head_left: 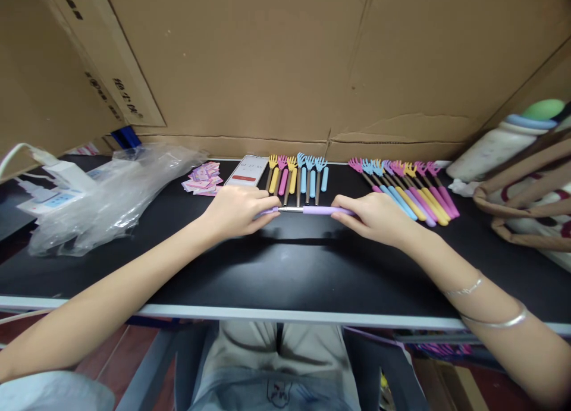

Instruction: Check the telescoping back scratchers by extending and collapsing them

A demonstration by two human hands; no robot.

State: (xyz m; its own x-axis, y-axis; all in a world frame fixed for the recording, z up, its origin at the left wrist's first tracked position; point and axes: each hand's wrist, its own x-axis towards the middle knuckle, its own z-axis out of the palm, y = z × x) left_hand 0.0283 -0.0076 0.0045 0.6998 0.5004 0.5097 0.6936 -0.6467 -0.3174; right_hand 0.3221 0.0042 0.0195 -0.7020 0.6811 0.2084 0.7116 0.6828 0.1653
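Note:
Above the black table, my left hand point(241, 210) and my right hand point(370, 216) hold one back scratcher point(319, 210) level between them. My left fingers pinch its light purple end, mostly hidden in the grip, beside the short metal rod. On the right, my other hand is closed round the far end of the purple handle. Just behind lies a row of claw heads on metal rods point(298, 179), yellow, pink and blue, with loose coloured handles point(312, 184) beside them. Several whole back scratchers point(408, 191) lie side by side behind my right hand.
A phone point(246, 171) and a pile of pink printed cards point(204, 179) lie behind my left hand. Clear plastic bags point(102, 197) and a white charger point(71, 174) are at left. A bottle point(495, 146) and a brown-handled bag point(530, 203) stand right. Cardboard point(267, 60) walls the back.

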